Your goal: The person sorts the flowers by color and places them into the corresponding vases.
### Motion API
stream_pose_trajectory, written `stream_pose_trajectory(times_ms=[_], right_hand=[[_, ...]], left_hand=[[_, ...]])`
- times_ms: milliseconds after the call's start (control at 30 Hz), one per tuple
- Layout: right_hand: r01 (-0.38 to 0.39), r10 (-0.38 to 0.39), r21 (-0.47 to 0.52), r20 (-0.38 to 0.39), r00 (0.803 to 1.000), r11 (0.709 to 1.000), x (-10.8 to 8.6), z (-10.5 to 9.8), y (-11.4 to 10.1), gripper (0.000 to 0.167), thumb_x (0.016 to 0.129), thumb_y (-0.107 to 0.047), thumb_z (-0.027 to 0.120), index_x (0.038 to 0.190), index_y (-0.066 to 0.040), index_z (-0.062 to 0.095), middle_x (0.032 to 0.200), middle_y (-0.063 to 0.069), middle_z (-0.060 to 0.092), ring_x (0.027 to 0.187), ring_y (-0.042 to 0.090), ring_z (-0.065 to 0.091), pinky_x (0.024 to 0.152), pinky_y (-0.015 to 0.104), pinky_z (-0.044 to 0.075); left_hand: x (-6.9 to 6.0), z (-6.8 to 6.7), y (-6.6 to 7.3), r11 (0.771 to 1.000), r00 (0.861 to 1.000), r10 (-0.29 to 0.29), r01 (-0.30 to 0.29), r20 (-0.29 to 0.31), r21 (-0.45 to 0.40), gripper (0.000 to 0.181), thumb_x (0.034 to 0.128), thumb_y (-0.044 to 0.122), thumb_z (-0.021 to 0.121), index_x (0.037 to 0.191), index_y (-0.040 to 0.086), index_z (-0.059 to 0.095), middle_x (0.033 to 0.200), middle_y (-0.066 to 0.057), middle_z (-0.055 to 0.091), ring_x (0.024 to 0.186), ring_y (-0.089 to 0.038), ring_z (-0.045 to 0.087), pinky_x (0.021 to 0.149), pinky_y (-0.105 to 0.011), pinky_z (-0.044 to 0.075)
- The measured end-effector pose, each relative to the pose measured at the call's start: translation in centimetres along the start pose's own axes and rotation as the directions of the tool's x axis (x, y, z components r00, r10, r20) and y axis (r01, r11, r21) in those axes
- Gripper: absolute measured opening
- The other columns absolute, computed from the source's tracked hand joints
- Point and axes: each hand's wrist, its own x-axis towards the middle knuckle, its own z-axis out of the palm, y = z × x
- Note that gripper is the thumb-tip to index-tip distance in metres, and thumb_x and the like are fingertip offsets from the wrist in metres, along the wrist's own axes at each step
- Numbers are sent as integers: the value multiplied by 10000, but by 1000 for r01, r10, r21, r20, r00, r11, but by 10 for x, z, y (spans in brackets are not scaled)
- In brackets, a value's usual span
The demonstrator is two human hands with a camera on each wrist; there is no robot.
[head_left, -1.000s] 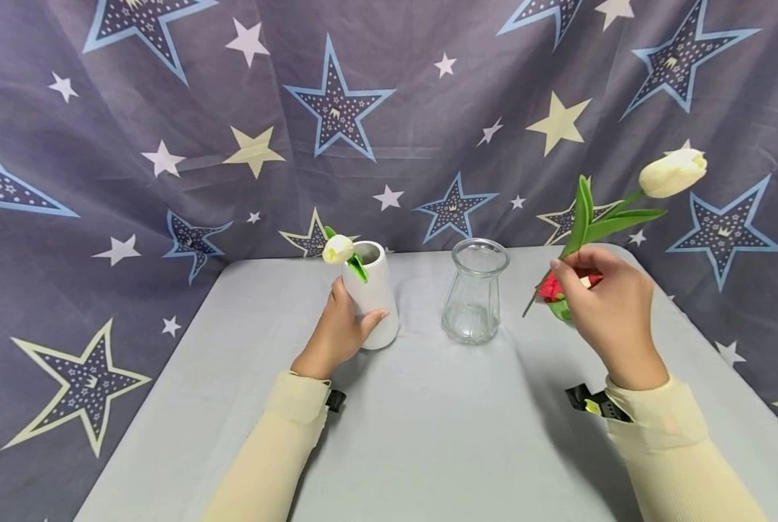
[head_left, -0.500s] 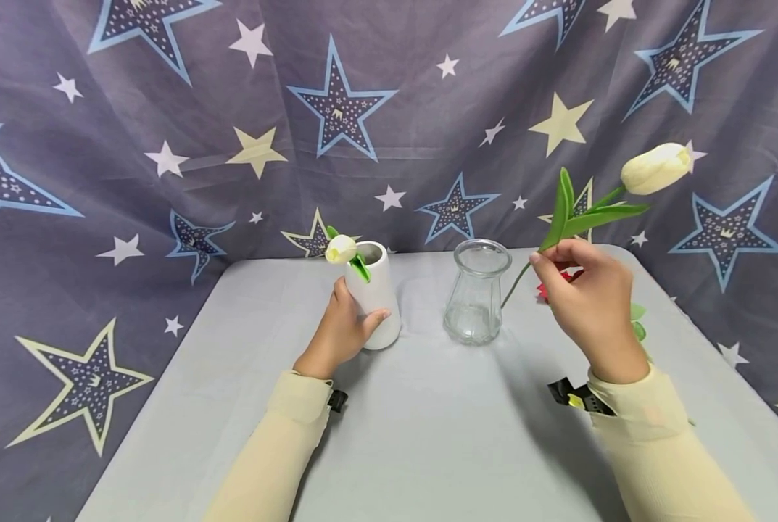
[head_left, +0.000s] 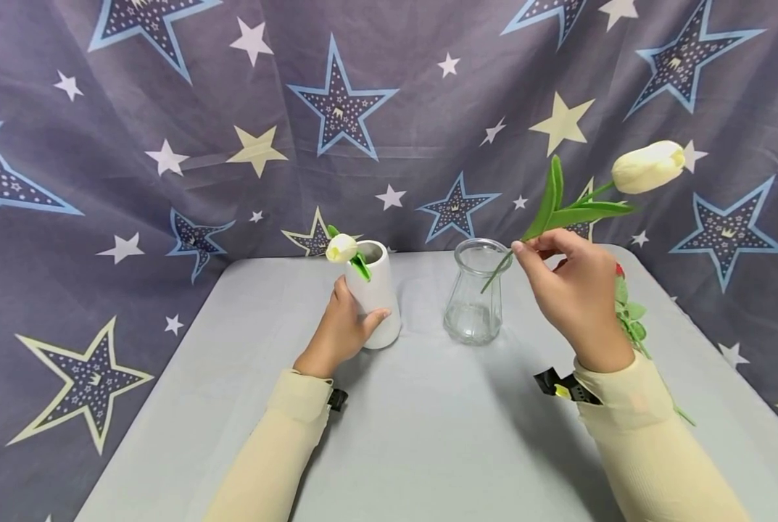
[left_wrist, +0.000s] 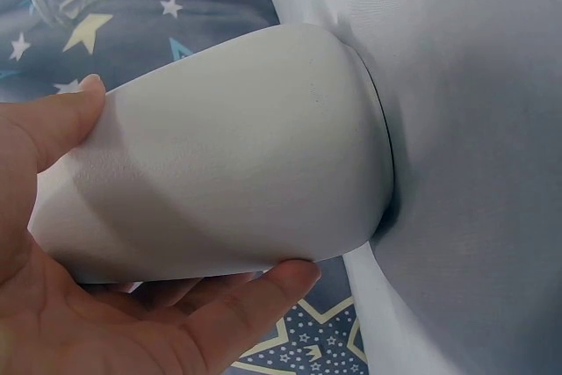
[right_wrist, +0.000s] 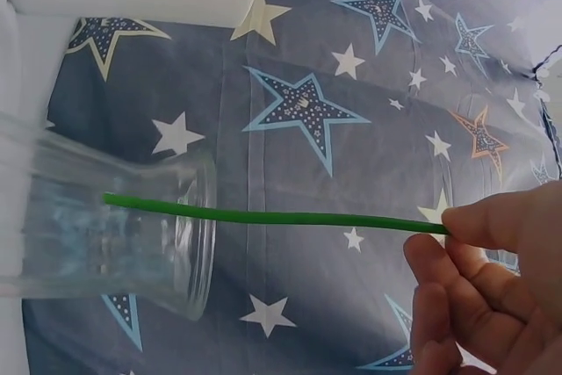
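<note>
My left hand (head_left: pixel 339 330) grips a white vase (head_left: pixel 378 301), fingers on one side and thumb on the other. The vase fills much of the left wrist view, its base against the cloth. A white tulip (head_left: pixel 341 249) with green leaves leans over that vase's rim. My right hand (head_left: pixel 574 290) pinches the stem of another white tulip (head_left: pixel 648 167), its bloom up to the right. The green stem (right_wrist: pixel 263 217) slants down to a clear glass vase (head_left: pixel 472 319). Its lower end overlaps the glass neck; whether inside or in front, I cannot tell.
A red flower (head_left: pixel 619 270) with a green leafy stem (head_left: pixel 635 330) lies on the table (head_left: pixel 428 435) at the right, partly hidden by my right hand and sleeve. Behind the table hangs a star-patterned cloth (head_left: pixel 415 87).
My right hand has moved left with the tulip, bringing the stem's end from right of the glass vase to its neck. More of the red flower's stem shows. My left hand stays put.
</note>
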Motion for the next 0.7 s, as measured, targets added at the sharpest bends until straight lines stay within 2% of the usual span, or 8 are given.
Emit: stream_pose_trajectory(times_ms=[367,700], right_hand=[[26,-27,90,4,1000,996,6,13,-9,112,917,-161,789,847,-74,783,792,25,734,758,8,604,542,145,396],[39,-38,127,-12,999,991,15,20,-24,156,927,-189,791,861,-48,782,780,43,729,721,61,596,599,151,447]], left_hand=[[0,1,0,1000,1000,24,-24,-4,-5,914,932,252,795,1526,-75,181,1395,-279,419,1285,-376,492,1126,-515,406],[-1,0,0,1000,1000,12,-12,-9,7,920,928,269,798,1521,-79,187,1387,-271,424,1278,-376,496,1119,-522,409]])
